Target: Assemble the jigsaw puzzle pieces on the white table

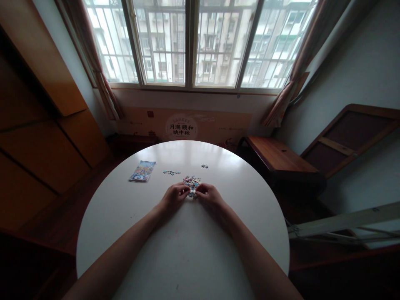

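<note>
A small heap of colourful jigsaw pieces [191,181] lies near the middle of a round white table [125,216]. My left hand [175,196] and my right hand [210,196] rest on the table side by side at the near edge of the heap. Both have their fingers curled in a pinch, fingertips meeting over a few pieces between them. The pieces they pinch are too small to make out singly.
A printed picture packet [143,170] lies at the table's left. A short row of joined pieces [171,172] and a tiny cluster [204,166] lie behind the heap. A wooden side table [278,154] stands to the right, a barred window behind.
</note>
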### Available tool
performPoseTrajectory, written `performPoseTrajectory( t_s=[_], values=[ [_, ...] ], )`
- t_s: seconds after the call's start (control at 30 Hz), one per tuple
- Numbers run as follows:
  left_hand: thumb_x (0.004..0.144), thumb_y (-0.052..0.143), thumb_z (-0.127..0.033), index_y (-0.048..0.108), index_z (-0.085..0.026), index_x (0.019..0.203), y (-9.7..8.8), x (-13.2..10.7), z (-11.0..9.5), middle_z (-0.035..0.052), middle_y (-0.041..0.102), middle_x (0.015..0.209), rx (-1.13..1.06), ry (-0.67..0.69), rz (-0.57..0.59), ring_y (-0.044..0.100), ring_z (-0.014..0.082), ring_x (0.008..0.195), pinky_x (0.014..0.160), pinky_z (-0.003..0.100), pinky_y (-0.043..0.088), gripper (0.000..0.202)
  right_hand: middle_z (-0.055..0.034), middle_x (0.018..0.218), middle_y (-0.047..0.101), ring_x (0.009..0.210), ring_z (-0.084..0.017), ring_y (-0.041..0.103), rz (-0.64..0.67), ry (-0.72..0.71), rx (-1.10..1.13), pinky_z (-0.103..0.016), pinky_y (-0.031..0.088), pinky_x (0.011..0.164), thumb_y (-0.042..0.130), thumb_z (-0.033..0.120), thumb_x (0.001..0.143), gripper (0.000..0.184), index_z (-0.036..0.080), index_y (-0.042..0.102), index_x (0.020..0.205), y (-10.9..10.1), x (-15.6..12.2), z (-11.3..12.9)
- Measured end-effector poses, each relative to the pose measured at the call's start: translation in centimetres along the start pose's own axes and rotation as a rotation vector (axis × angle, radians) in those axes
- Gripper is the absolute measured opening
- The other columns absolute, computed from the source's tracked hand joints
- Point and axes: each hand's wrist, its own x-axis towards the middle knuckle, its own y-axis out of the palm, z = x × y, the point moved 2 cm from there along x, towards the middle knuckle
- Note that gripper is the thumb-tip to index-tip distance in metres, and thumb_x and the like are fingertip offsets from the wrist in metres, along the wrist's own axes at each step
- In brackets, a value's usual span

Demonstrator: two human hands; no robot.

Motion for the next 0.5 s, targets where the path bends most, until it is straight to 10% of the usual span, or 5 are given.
performPoseTrajectory(
  t_s=[0.5],
  values=[
    [0.083,0.054,-0.022,0.067,-0.015,0.081,0.02,-0.03,0.04,0.0016,0.059,0.074,-0.008,0.004,0.0,0.053,0.0095,0.063,0.06,0.02,0.042,0.015,-0.0034,0.069,0.067,0.064,-0.014,0.06,0.023,0.015,0.009,-0.023,0.043,0.059,0.061,0.024,0.072,0.011,0.014,0.066,0.075,0.04,-0.02,-0.1]
  ],
)
